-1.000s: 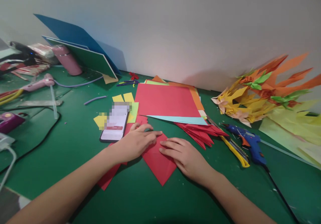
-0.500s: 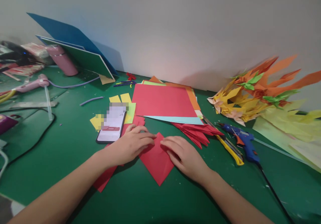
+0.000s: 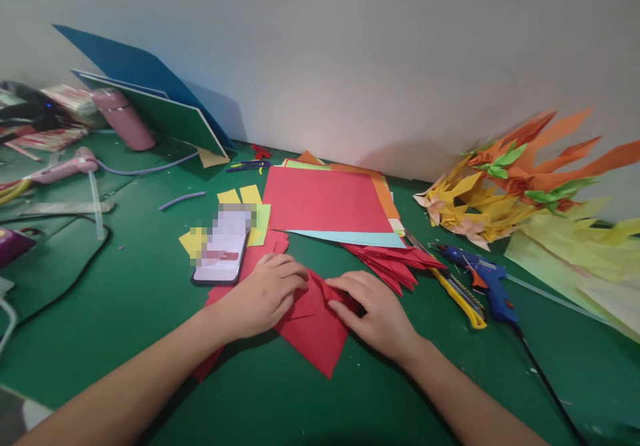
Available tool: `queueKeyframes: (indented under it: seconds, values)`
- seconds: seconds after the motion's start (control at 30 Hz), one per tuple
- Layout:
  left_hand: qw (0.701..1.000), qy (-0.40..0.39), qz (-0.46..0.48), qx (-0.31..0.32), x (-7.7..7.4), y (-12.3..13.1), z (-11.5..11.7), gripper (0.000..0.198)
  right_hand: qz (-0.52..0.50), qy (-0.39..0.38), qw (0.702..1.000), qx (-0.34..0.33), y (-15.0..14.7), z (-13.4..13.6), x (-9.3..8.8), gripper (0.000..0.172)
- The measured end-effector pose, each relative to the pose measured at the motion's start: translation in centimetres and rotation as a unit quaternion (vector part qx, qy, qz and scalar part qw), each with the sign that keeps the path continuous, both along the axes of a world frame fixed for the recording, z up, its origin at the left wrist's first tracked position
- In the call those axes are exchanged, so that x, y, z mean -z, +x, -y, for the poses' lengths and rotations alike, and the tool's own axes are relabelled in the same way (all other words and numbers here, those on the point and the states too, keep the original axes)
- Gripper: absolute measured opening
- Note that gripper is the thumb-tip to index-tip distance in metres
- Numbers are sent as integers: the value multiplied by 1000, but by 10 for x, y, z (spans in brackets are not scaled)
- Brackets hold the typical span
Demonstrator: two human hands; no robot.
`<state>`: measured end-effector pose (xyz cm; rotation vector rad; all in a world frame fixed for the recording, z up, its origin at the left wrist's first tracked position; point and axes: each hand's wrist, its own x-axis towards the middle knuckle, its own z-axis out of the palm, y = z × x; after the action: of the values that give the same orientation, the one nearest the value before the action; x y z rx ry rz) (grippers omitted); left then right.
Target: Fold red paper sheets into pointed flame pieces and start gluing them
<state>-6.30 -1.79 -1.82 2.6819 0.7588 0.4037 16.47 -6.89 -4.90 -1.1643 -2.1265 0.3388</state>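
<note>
A square of red paper lies on the green table in front of me, one corner pointing toward me. My right hand pinches a lifted flap on its right side between thumb and fingers, and shadow shows under the fold. On the left edge, my left hand holds the paper with curled fingers; its thumb tip is hard to make out. More red paper pieces lie partly under my left hand and wrist. A phone with a lit screen rests just beyond that wrist, on yellow and green paper.
Behind the hands lies a stack of coloured sheets, with folded red pieces beside it. A yellow utility knife, a blue glue gun and paper flowers are at right. A pink bottle stands at back left.
The red paper has turned slightly, its near corner shifting right. A flap now rises under my right fingers, where the paper lay flatter before.
</note>
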Motion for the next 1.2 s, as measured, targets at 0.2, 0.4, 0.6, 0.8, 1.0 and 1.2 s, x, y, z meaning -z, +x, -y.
queueKeyframes:
  seconds: [0.2,0.4,0.6,0.8,1.0,1.2]
  values:
    - [999,-29,-8,12,-1,1,0,36,-64,-13,994,85,-1,-4,3,22]
    - [999,1,-39,23,-2,3,5,54,-81,-70,987,117,-2,-5,2,24]
    - [996,32,-85,-1,-1,12,18,37,-85,-106,984,117,-2,-8,1,28]
    - [994,52,-95,10,3,14,19,38,-79,-52,985,143,-1,-11,2,18]
    - [995,53,-86,19,4,14,19,38,-50,3,994,96,2,-11,1,18]
    - [998,39,-58,12,8,15,20,41,9,56,998,31,9,-10,4,25]
